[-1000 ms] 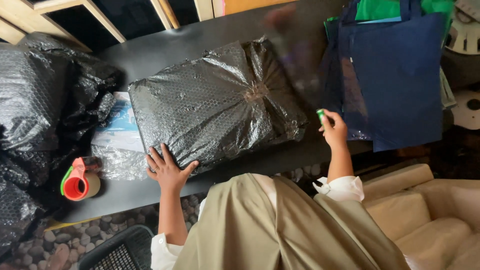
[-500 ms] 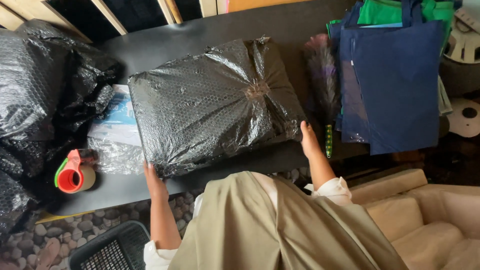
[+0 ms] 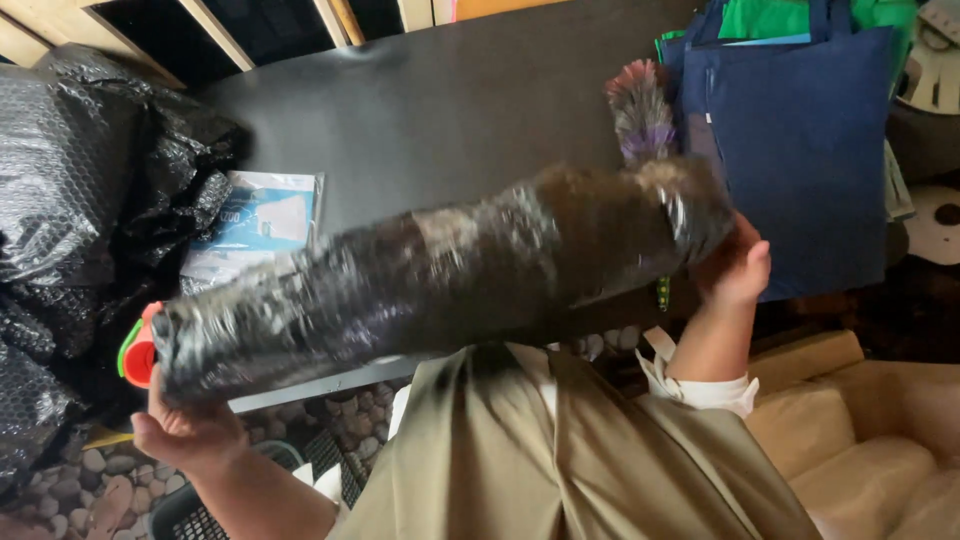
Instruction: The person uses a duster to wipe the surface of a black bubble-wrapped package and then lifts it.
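Head view, our left hand (image 3: 185, 432) and right hand (image 3: 735, 268) gripping opposite ends of black wrapped parcel (image 3: 430, 280), lifted edge-on above dark table (image 3: 430, 120), navy tote bag (image 3: 800, 140) right of parcel

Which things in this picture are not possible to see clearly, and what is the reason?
All in the head view:
- The black wrapped package: blurred, and its contents are hidden by the wrap.
- Left hand and right hand: fingers mostly hidden behind the package.
- Tape dispenser: largely covered by the package.
- Blue tote bag: cut off by the top edge.
- Feather duster: its handle is hidden behind the package.
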